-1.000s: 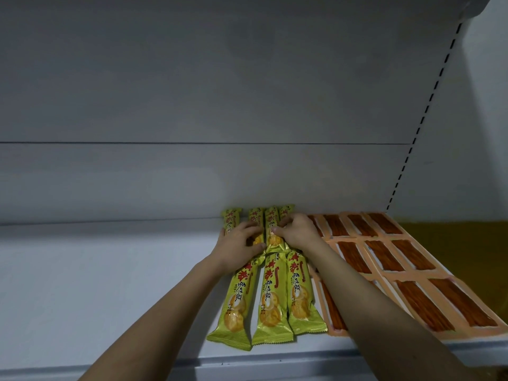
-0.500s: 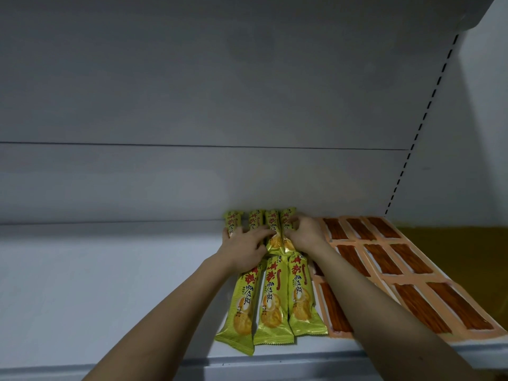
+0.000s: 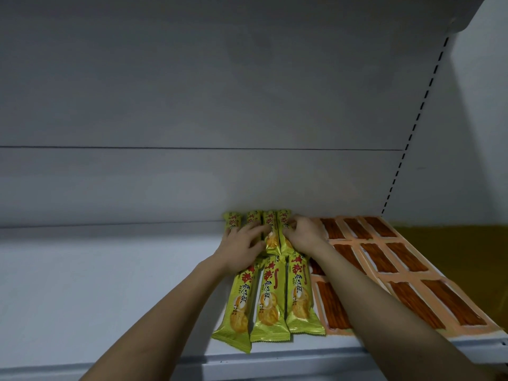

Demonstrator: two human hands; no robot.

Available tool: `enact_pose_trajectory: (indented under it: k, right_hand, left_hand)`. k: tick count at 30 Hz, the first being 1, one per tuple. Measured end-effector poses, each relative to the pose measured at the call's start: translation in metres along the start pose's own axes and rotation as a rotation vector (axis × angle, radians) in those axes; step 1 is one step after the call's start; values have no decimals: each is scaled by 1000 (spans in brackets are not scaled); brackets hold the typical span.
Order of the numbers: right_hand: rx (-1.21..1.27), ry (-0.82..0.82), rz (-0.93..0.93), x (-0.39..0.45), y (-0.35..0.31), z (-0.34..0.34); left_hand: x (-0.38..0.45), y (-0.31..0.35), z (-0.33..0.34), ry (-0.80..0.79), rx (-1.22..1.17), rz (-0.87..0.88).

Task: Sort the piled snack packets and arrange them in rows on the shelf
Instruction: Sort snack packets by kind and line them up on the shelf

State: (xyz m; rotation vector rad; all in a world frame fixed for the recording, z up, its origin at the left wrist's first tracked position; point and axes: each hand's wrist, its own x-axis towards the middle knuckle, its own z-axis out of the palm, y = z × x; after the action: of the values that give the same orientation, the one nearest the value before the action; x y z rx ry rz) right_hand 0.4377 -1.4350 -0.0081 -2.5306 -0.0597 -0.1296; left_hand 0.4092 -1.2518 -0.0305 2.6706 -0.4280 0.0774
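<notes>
Both hands work the back row of glossy green snack packets [image 3: 270, 232] on the white metal shelf [image 3: 110, 284]: the left hand [image 3: 242, 246] lies spread, pressing them flat, the right hand [image 3: 303, 235] pinches one edge, apparently squaring the row against the orange-framed strip packets [image 3: 384, 259]

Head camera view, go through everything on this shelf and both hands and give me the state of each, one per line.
back green packets: lying flat in a row against the back wall, under both hands
front green packets: three flat, side by side, leftmost tilted
orange packets: flat in rows
left hand: fingers spread, pressing back green packets
right hand: fingers curled on a back green packet
shelf: bare left part
</notes>
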Motion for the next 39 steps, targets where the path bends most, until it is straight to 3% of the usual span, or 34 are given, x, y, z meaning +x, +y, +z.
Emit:
enact_pose_trajectory:
  k: [3,6,9,13,18,22,25,31,39]
  right_hand:
    - [1,73,-42,-6,0,-8]
    - [16,139,-76,-15,5,-15]
    - [-20,101,-94,-25,11,-17]
    - [-24,7,-68,-36,11,-15]
    - [1,36,-83,-46,9,-18]
    - [-27,101,-124,-60,9,-29]
    - [-75,-7,-133,-77,9,-41]
    - [-168,-245,-128,-112,-2,-38]
    - [-129,-293,-150,-126,-2,-42]
  left_hand:
    - [-7,-11,-5,223,-223,-58]
    - [-18,-29,-7,355,-357,-256]
    - [-26,-44,-1,306,-513,-380]
    - [-23,-36,0,237,-609,-377]
    - [-19,-27,-3,212,-595,-364]
    - [-40,-22,-16,307,-413,-232]
    - [-68,-17,-29,247,-352,-145]
    - [-105,9,-40,-14,-275,-146]
    - [-107,36,-5,102,-179,-77]
